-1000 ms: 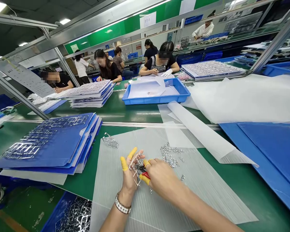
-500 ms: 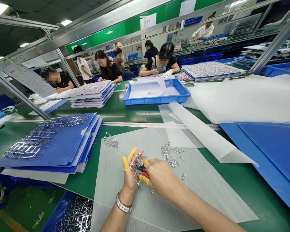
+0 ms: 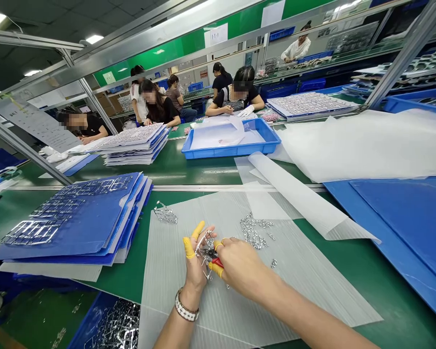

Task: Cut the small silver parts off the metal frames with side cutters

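Note:
My left hand [image 3: 195, 264], with yellow finger cots, pinches a silver metal fret [image 3: 205, 252] upright between its fingers. My right hand [image 3: 238, 264] holds small red-handled cutters [image 3: 218, 262], whose jaws are at the fret; the palm hides most of the handles. Both hands are over a grey corrugated plastic sheet [image 3: 305, 276]. A loose heap of small silver metal parts [image 3: 252, 231] lies on that sheet just beyond my right hand. A larger silver fret piece [image 3: 165, 214] lies to the left, and one small part [image 3: 273, 263] sits alone on the right.
Stacked blue folders with metal frets [image 3: 76, 223] lie left of the sheet on the green workbench [image 3: 203, 169]. A blue tray [image 3: 230, 140] stands beyond. A blue bin of metal frets [image 3: 112, 325] sits below the bench. Several co-workers sit at far benches.
The whole view has drifted slightly left and up. My hands stay in nearly the same place, with the fret and cutters still together; the fret looks slightly turned.

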Demonstrator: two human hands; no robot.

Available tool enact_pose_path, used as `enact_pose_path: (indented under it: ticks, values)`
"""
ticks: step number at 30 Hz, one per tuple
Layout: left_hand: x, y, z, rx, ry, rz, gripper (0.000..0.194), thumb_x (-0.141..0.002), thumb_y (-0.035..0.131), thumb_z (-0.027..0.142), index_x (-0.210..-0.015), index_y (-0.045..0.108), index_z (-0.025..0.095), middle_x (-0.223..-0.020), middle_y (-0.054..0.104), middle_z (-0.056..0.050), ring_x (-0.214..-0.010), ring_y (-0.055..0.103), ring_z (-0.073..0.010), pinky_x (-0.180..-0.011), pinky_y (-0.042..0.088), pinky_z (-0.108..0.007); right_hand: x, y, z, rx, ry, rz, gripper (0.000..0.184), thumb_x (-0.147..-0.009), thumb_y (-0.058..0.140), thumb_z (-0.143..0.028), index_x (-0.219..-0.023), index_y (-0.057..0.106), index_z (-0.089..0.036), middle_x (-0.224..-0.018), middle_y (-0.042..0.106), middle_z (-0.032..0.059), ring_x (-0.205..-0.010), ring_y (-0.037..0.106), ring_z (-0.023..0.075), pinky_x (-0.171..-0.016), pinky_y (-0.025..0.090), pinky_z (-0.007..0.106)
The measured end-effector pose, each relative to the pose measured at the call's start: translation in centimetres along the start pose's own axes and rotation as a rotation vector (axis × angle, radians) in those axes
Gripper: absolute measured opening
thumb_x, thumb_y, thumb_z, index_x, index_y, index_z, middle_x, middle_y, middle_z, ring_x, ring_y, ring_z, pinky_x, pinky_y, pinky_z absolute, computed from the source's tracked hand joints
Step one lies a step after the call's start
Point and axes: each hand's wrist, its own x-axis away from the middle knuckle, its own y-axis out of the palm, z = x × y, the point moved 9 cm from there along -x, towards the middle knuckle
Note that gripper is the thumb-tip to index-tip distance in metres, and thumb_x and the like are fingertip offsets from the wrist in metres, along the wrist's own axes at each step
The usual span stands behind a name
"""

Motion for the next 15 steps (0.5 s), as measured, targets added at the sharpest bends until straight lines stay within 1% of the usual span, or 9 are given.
enact_pose_path:
  ticks: [6,9,12,15]
  values:
    - [0.1,0.1,0.2,-0.014,0.008,0.008,0.071,-0.08,0.029,0.07,-0.122,0.054,0.018,-0.12,0.06,-0.015,-0.1,0.058,-0.0239,-0.091,0.042,-0.038,0.0,-0.2,-0.4,0.031,-0.011,0.01,0.018,-0.081,0.058,-0.03,-0.086,0.065,-0.014,-0.077,0.066,0.0095,-0.071,0.064,0.0241,-0.06,0.044,0.03]
    - [0.2,0.2,0.3,0.002,-0.003,0.008,0.073,-0.079,0.03,0.071,-0.122,0.055,0.018,-0.12,0.06,-0.015,-0.101,0.058,-0.0244,-0.09,0.042,-0.038,0.1,-0.3,-0.3,0.047,-0.02,0.006,0.021,-0.081,0.058,-0.032,-0.089,0.065,-0.013,-0.078,0.066,0.0105,-0.073,0.064,0.0252,-0.061,0.045,0.031]
    - [0.3,0.5,0.4,0.048,-0.029,0.005,0.073,-0.079,0.029,0.071,-0.12,0.056,0.017,-0.12,0.06,-0.016,-0.101,0.059,-0.0251,-0.088,0.044,-0.039,0.2,-0.7,0.7,0.065,0.008,-0.003,0.025,-0.082,0.058,-0.034,-0.091,0.065,-0.013,-0.08,0.065,0.0117,-0.077,0.063,0.0274,-0.064,0.045,0.034]
    - [0.4,0.8,0.6,0.088,-0.054,0.001,0.072,-0.08,0.028,0.07,-0.118,0.058,0.016,-0.118,0.061,-0.016,-0.1,0.06,-0.0254,-0.088,0.044,-0.04,0.1,-1.1,2.0,0.074,0.068,-0.012,0.023,-0.084,0.054,-0.033,-0.088,0.065,-0.013,-0.082,0.065,0.0122,-0.079,0.062,0.0271,-0.064,0.044,0.033]
